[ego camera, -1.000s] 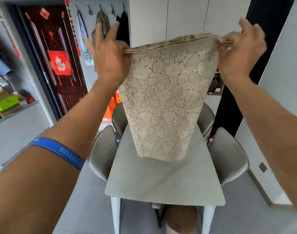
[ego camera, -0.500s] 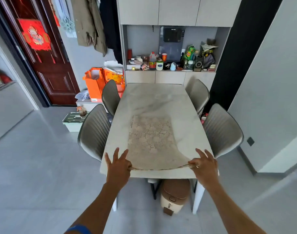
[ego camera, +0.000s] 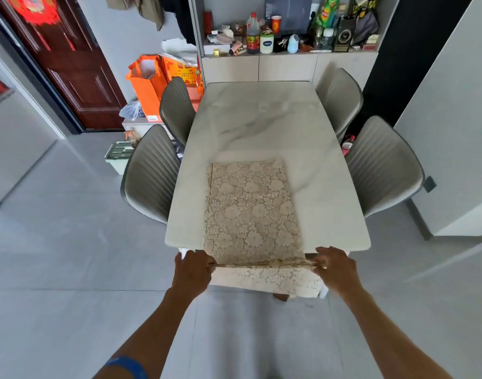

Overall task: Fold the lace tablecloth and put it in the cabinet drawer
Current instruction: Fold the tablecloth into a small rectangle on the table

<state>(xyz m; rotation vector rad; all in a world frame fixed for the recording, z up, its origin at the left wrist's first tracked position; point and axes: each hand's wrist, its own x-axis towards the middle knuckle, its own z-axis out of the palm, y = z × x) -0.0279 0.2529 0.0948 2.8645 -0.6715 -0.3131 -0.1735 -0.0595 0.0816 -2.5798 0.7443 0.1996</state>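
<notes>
The folded beige lace tablecloth [ego camera: 250,209] lies lengthwise on the near half of the white marble table [ego camera: 261,124]. Its near part reaches past the table's front edge, and a layer hangs down below my hands. My left hand [ego camera: 192,269] pinches the cloth's near left corner. My right hand [ego camera: 334,268] pinches the near right corner, and the folded edge is stretched taut between the two hands. The cabinet [ego camera: 286,68] with closed lower fronts stands against the wall beyond the table's far end.
Four grey chairs flank the table, two on the left [ego camera: 152,173] and two on the right [ego camera: 382,165]. Orange bags [ego camera: 149,83] and a small bin sit on the floor at the left. Bottles and jars crowd the cabinet shelf [ego camera: 261,36]. A dark red door [ego camera: 70,64] is at far left.
The cloth came down from being held up in the air to lying flat on the table. Since then my hands have drawn its near edge back past the table's front edge.
</notes>
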